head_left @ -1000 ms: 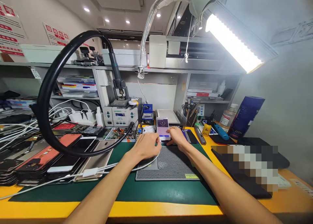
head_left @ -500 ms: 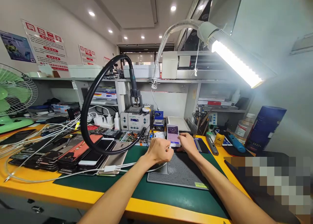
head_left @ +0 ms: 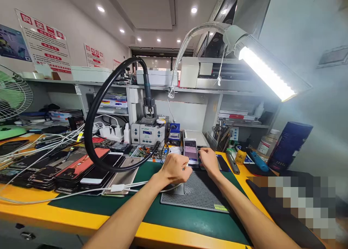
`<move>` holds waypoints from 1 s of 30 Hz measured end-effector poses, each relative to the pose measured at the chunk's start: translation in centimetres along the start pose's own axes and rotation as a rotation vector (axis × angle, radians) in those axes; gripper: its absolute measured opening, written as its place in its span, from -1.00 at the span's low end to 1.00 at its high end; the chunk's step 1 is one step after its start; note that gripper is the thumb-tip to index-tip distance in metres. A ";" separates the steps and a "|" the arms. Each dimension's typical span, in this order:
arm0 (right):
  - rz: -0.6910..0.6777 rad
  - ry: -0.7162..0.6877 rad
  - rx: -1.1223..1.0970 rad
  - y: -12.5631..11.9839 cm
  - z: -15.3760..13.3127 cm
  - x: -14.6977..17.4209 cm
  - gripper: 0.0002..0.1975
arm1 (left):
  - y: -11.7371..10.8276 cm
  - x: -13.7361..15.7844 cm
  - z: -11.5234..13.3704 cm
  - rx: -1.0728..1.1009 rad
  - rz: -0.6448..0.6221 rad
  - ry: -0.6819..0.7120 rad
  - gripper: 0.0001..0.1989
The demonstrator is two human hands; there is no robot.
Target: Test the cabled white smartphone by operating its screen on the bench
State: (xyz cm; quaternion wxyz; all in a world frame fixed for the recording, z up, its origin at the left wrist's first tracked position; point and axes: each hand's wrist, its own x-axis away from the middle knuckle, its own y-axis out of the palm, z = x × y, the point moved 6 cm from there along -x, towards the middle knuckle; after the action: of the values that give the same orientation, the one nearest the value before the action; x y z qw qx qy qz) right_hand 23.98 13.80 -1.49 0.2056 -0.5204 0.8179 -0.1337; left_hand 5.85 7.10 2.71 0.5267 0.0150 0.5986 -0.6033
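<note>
A white-framed smartphone [head_left: 191, 152] with a lit purple and white screen stands tilted up at the back of a grey perforated mat [head_left: 203, 193]. My left hand [head_left: 176, 168] is closed at its lower left corner, and a small white bit shows by the fingers. What it grips is hidden. A white cable [head_left: 138, 185] passes under my left wrist. Just off the phone's right edge, my right hand [head_left: 209, 161] has its fingers curled together. Anything pinched there is too small to name.
Stacked phones [head_left: 81, 169] and tangled white cables [head_left: 62, 140] cover the left side. A thick black hose [head_left: 89, 122] loops up from a grey soldering station [head_left: 148, 133]. A bright lamp [head_left: 266, 75] hangs overhead. At right are a yellow bottle [head_left: 240, 157] and a blue box [head_left: 290, 145].
My right hand has come slightly away from the phone's right edge, its fingers more curled. The phone screen shows a different, dimmer page. The left hand stays at the phone's lower corner.
</note>
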 end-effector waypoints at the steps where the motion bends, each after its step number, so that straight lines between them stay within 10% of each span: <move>1: 0.004 -0.002 -0.001 0.0 0.1 -0.1 -0.66 | -0.1 0.0 0.0 0.013 0.017 0.011 -0.69; 9: 0.022 -0.007 -0.020 -0.2 0.0 -0.1 -0.66 | -0.9 -0.2 -0.4 -0.082 0.070 -0.041 -0.80; 19: 0.009 -0.011 -0.062 -0.2 -0.5 0.3 -0.71 | -4.1 0.0 -6.9 -0.097 0.295 -0.671 -0.79; 30: 0.004 -0.012 -0.090 0.0 -0.1 0.3 -0.74 | -3.3 -0.3 -5.9 0.010 0.319 -0.432 -0.67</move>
State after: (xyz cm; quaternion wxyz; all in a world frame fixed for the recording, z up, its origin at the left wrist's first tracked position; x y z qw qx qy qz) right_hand 23.84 13.51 -1.39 0.1873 -0.5282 0.8229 -0.0932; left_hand 0.26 10.74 3.61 0.7305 -0.0174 0.4594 -0.5050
